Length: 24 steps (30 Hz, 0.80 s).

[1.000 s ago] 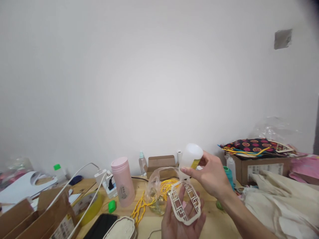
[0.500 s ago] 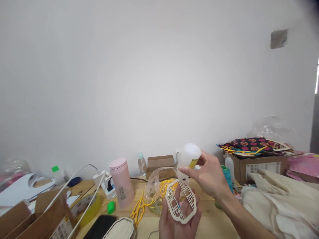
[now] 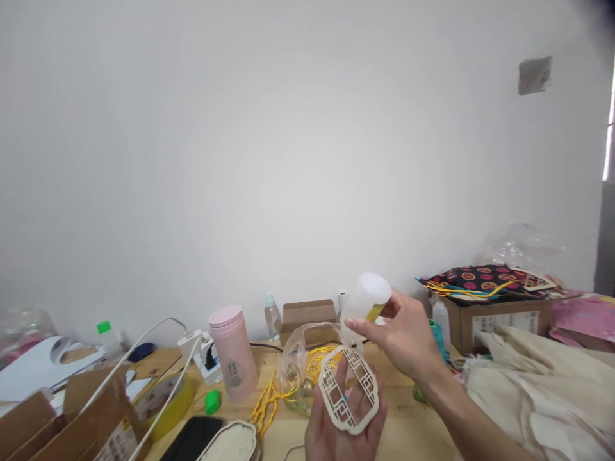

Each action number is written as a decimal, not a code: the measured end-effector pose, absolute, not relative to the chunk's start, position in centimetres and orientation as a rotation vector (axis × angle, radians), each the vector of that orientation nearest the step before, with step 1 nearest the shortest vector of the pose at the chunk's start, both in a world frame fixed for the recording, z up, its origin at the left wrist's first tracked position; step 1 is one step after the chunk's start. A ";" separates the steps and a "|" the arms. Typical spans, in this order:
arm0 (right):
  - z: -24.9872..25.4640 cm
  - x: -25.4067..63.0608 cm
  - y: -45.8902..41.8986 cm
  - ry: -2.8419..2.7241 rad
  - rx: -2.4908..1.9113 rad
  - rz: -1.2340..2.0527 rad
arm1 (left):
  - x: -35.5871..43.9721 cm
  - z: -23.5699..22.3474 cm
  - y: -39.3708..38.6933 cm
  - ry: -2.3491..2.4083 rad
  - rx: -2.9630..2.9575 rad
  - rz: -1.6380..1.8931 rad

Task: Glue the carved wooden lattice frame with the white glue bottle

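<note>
In my left hand [image 3: 331, 436], palm up, lies a pale wooden lattice frame [image 3: 356, 425] with scalloped edges and cut-out fretwork; my fingers show behind its openings. My right hand [image 3: 408, 330] grips a translucent white squeeze bottle [image 3: 368, 301] with a yellow label. The bottle is tipped upside down, its nozzle end at the frame's upper edge. I cannot tell whether the tip touches the wood or whether anything flows out. Behind the hands sits a clear plastic bag [image 3: 289, 352] near yellow cords [image 3: 266, 400].
To the left stand a pink tumbler [image 3: 235, 358], a green cap [image 3: 212, 401], a black phone [image 3: 192, 438], more scalloped pieces [image 3: 231, 442], yellow tape [image 3: 166, 410] and an open carton [image 3: 81, 416]. Cream cloth [image 3: 538, 397] and a loaded cardboard box [image 3: 504, 320] are on the right.
The bottle leans slightly more, its base shifted a little right and up. The frame stays almost in place in my left hand. The view has moved very slightly.
</note>
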State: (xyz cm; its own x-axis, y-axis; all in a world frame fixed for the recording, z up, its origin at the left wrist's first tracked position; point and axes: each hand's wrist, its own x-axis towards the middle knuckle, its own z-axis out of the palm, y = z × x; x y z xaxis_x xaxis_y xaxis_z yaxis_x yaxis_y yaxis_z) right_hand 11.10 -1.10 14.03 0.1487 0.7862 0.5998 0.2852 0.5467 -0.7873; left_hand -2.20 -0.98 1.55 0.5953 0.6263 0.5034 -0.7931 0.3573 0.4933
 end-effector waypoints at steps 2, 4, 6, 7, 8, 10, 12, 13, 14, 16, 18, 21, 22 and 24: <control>14.2 11.0 -1.3 -1.423 -0.977 0.489 | -2.1 1.6 -1.0 -0.245 0.758 0.924; 14.2 10.8 -1.5 -1.434 -0.998 0.476 | -2.1 1.7 -1.0 -0.249 0.741 0.921; 14.2 10.6 -1.5 -1.452 -1.027 0.448 | -1.9 1.8 -1.1 -0.258 0.728 0.922; 14.1 10.5 -1.6 -1.456 -1.038 0.440 | -1.8 1.8 -1.1 -0.263 0.725 0.925; 14.1 10.4 -1.6 -1.456 -1.043 0.441 | -1.7 1.8 -1.1 -0.268 0.724 0.931; 14.0 10.0 -1.8 -1.457 -1.037 0.469 | -1.5 1.9 -1.1 -0.282 0.731 0.948; 14.1 9.6 -2.0 -1.475 -1.008 0.485 | -1.3 1.9 -1.0 -0.291 0.752 0.968; 14.1 9.5 -2.2 -1.492 -0.989 0.483 | -1.2 1.9 -1.0 -0.294 0.762 0.977; 14.1 9.4 -2.2 -1.511 -0.974 0.474 | -1.2 1.9 -1.0 -0.297 0.771 0.983; 14.1 9.4 -2.2 -1.524 -0.984 0.445 | -1.2 1.9 -1.0 -0.302 0.778 0.988; 13.9 9.7 -1.9 -1.504 -1.035 0.415 | -1.3 1.8 -1.0 -0.304 0.773 0.981; 13.7 10.3 -1.3 -1.479 -1.081 0.391 | -1.5 1.8 -1.0 -0.283 0.764 0.967; 13.7 10.4 -1.2 -1.477 -1.079 0.396 | -1.5 1.8 -1.0 -0.273 0.760 0.966; 13.8 10.4 -1.2 -1.471 -1.074 0.415 | -1.4 1.7 -1.0 -0.261 0.749 0.976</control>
